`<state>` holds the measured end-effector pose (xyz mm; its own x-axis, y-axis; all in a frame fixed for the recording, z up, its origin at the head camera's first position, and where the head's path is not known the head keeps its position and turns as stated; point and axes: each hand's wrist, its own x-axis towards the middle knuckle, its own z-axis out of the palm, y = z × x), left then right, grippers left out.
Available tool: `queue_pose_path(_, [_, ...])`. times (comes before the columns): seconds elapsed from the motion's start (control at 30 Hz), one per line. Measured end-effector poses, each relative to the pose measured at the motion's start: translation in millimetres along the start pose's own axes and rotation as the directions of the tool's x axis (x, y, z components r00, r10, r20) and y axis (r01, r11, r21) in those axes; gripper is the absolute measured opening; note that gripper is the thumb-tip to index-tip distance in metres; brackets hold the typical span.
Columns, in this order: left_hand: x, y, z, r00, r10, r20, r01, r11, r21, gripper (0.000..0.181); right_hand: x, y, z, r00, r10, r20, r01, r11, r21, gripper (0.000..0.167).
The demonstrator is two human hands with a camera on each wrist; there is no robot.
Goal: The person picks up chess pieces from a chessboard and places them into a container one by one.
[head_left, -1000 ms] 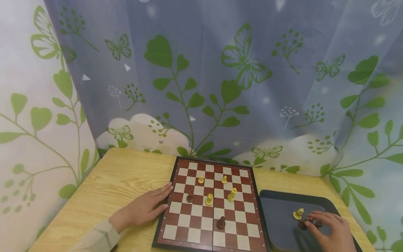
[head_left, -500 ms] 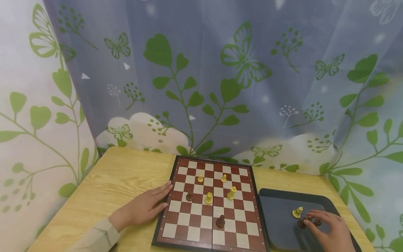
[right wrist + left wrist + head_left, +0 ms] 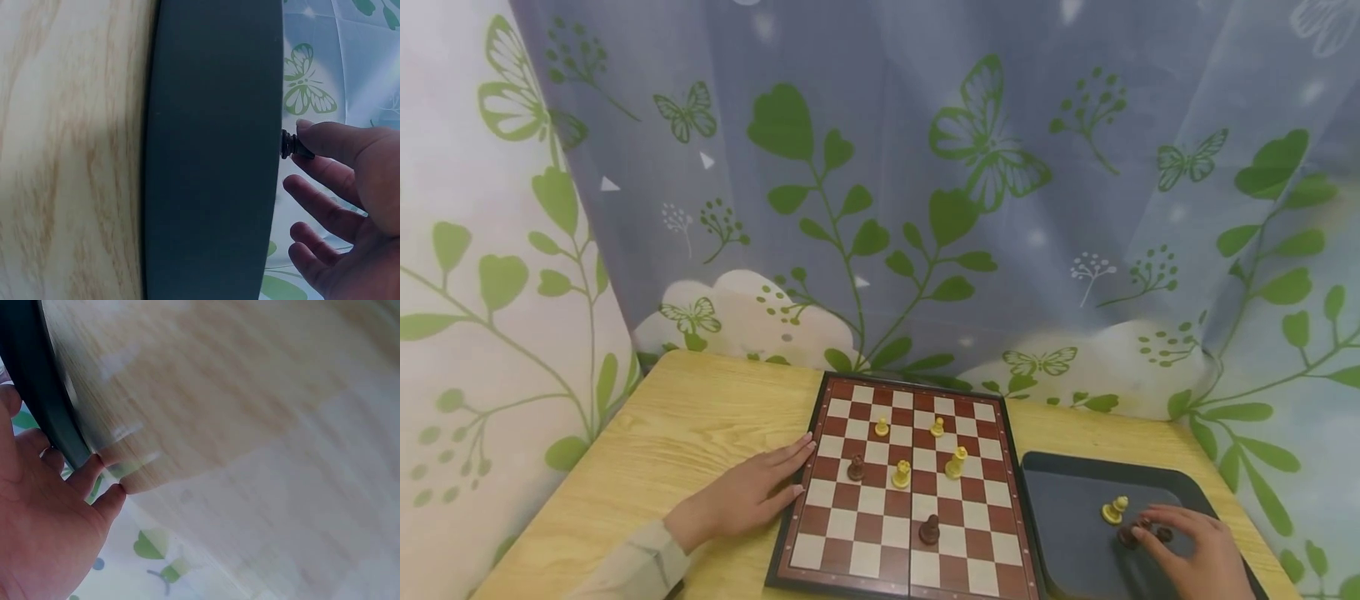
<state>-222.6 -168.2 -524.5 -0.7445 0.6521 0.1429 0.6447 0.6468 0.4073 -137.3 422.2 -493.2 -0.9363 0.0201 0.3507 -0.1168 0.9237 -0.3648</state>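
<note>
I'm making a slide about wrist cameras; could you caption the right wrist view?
Right hand pinching a dark chess piece beyond a dark tray's wall, butterfly-patterned cloth behind.

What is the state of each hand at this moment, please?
Left hand: open, at the left edge of the red-and-white checkered chessboard.
Right hand: closed, holding a small dark-brown chess piece.

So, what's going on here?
A person's right hand pinches a dark chess piece at the tray, where a yellow piece sits; whether the dark one is lifted clear is hard to tell. Their left hand rests at the left edge of the chessboard. On the board stand four yellow pieces and two dark ones.
</note>
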Motion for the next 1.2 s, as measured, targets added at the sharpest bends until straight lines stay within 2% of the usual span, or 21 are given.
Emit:
queue_pose_path(0.37, [1.5, -1.0, 3.6, 1.000, 0.001, -0.006, -0.001, 1.000, 0.000, 0.059, -0.1, 4.2, -3.1, 1.000, 0.017, 0.014, -0.017, 1.000, -0.015, 0.022])
queue_pose_path(0.73, [2.0, -8.9, 6.6, 1.000, -0.009, 0.005, 0.009, 1.000, 0.005, 0.060, -4.7, 1.1, -2.3, 1.000, 0.014, -0.005, -0.014, 1.000, -0.002, 0.022])
queue_pose_path(1.2, [0.6, -6.2, 4.7, 1.000, -0.009, 0.001, 0.009, 1.000, 0.003, 0.060, -2.0, 3.7, 0.5, 0.999, 0.033, 0.018, -0.033, 0.999, -0.014, 0.020])
